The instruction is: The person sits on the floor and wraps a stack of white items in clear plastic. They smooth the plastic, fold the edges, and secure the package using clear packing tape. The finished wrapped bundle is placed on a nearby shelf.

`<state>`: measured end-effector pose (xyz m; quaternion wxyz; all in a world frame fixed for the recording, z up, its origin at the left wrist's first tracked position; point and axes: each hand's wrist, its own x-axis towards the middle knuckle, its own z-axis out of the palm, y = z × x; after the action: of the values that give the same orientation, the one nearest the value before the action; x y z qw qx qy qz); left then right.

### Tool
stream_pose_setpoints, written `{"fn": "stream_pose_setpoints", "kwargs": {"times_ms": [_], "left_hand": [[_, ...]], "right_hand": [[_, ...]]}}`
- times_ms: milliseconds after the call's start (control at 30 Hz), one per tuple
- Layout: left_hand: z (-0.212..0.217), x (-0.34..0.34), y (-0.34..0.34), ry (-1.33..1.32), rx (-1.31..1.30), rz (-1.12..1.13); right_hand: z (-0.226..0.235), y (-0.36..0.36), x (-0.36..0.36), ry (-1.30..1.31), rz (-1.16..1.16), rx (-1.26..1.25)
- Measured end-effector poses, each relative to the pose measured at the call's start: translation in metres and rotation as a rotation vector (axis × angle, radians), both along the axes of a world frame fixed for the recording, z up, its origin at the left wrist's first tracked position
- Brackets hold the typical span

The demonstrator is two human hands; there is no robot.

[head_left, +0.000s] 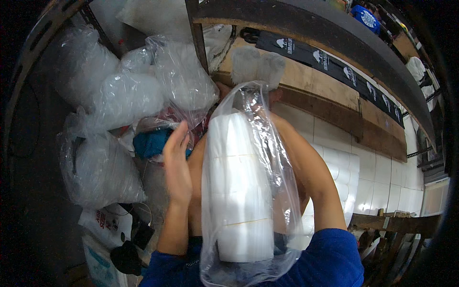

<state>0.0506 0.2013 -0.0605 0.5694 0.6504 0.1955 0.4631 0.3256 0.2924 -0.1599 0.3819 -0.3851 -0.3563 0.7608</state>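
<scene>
A long clear plastic bag lies lengthwise in front of me, over my lap. Inside it is a row of white rolled bundles, with thin bands around them. My right hand is at the bag's far end, closed on its gathered film; glossy plastic partly covers the fingers. My left hand is raised just left of the bag, holding nothing, with its fingers stretched out and apart from the film.
Several stuffed clear bags crowd the floor at left, near teal cloth. More white rolls stand beside my right arm. A wooden plank and a dark shelf beam cross the far side. Black printed bags lie there.
</scene>
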Motion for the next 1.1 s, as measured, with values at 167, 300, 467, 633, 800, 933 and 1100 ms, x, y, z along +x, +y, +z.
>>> {"fn": "stream_pose_setpoints", "kwargs": {"times_ms": [167, 300, 467, 633, 800, 933, 1100], "left_hand": [[-0.065, 0.027, 0.007, -0.01, -0.389, 0.052], [-0.065, 0.023, -0.008, -0.048, -0.406, 0.043], [-0.06, 0.027, -0.009, -0.063, -0.423, 0.047], [-0.057, 0.039, 0.001, -0.083, -0.412, 0.045], [-0.048, 0.025, -0.008, -0.152, -0.431, 0.008], [-0.019, -0.005, -0.007, -0.192, -0.53, -0.18], [0.035, -0.023, 0.003, 0.143, -0.447, -0.236]], "right_hand": [[0.004, -0.078, -0.016, -0.097, -0.479, 0.089], [0.02, -0.145, -0.054, -0.221, -0.911, 0.193], [0.016, -0.186, -0.069, -0.419, -0.997, 0.19], [-0.013, -0.156, -0.054, -0.548, -0.973, 0.131], [0.058, -0.189, -0.05, -0.554, -0.92, 0.377], [0.146, -0.205, -0.059, -0.595, -0.625, 0.54], [0.153, -0.182, -0.062, -0.846, -0.447, 0.422]]}}
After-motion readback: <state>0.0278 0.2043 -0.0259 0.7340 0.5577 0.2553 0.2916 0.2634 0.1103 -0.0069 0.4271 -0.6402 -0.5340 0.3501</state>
